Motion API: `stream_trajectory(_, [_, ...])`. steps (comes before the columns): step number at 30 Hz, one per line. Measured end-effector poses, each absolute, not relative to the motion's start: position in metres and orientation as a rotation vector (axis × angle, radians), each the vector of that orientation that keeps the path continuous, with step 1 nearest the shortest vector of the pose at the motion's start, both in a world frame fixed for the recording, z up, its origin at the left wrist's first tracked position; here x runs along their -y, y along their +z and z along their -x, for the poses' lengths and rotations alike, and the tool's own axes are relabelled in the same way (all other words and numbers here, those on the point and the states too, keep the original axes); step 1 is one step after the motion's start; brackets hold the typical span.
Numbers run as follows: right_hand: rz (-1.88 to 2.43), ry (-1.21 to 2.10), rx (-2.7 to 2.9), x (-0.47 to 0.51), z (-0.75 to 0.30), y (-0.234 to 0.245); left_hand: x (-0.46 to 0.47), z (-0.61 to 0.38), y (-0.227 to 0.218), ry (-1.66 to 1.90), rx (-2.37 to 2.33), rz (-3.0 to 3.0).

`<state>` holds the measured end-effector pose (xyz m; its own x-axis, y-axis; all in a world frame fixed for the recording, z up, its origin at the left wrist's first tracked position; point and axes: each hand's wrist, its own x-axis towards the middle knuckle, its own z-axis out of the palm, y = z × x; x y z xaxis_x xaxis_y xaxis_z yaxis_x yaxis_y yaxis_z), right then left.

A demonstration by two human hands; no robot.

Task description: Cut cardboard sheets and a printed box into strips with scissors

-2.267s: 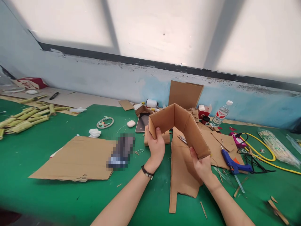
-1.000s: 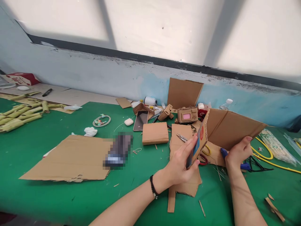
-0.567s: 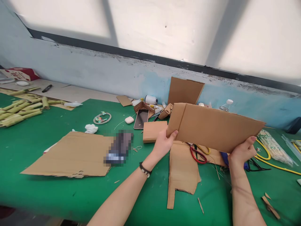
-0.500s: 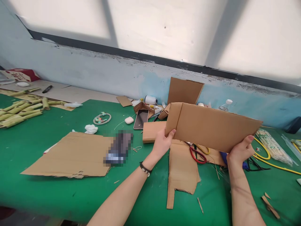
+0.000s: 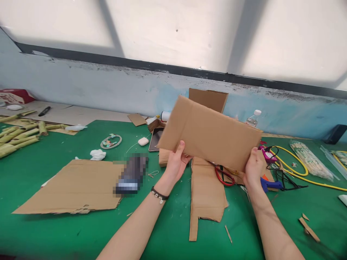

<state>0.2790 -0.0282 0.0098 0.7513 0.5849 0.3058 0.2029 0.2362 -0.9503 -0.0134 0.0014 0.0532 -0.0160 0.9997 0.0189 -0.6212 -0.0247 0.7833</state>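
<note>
I hold a long creased cardboard strip [image 5: 210, 131] up in the air above the green table [image 5: 67, 231], tilted down to the right. My left hand [image 5: 176, 164] pinches its lower left edge, thumb in front. The strip's lower right corner sits in the grip of my right hand [image 5: 253, 169]. Under the strip lie a ragged cardboard offcut [image 5: 207, 191] and red-handled scissors [image 5: 223, 175].
A large cardboard sheet [image 5: 76, 186] lies at the left. A blue glue gun [image 5: 269, 184], yellow cable [image 5: 300, 171], stick bundle [image 5: 309, 160] and water bottle [image 5: 252, 119] are at the right. A phone [image 5: 154, 139], earbud case [image 5: 142, 141] and bamboo pieces [image 5: 18, 131] lie further back.
The cardboard was bent into an arch, then opened out flat. In the last half second my hands came closer together and lifted it, tilting its face toward me.
</note>
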Motion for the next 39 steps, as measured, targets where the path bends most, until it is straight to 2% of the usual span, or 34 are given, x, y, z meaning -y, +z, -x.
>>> stream_trajectory(3, [1.278,0.621,0.729,0.031,-0.252,0.006,-0.005,0.017,0.053,1.532,-0.756,-0.605])
stream_trajectory(6, [1.263,0.784,0.734,0.035,-0.24,0.008,-0.012,0.022,0.051,1.622,-0.87,-0.627])
stream_trajectory(13, [1.308,0.716,0.747,0.042,-0.236,0.016,-0.016,0.019,0.046,1.691,-0.895,-0.597])
stream_trajectory(21, [1.301,0.76,0.716,0.05,-0.212,0.013,0.015,-0.015,0.031,1.359,-0.767,-0.599])
stream_trajectory(28, [1.334,0.803,0.846,0.043,-0.229,0.011,0.003,-0.008,0.031,1.361,-0.902,-0.635])
stream_trajectory(30, [1.281,0.659,0.82,0.04,-0.246,0.017,-0.003,0.004,0.034,1.298,-0.926,-0.697])
stream_trajectory(34, [1.248,0.126,0.959,0.036,-0.271,0.044,-0.007,0.037,0.043,1.014,-0.886,-0.944])
stream_trajectory(39, [1.245,-0.11,1.464,0.025,-0.261,0.104,-0.002,0.066,0.056,0.664,-0.689,-1.202])
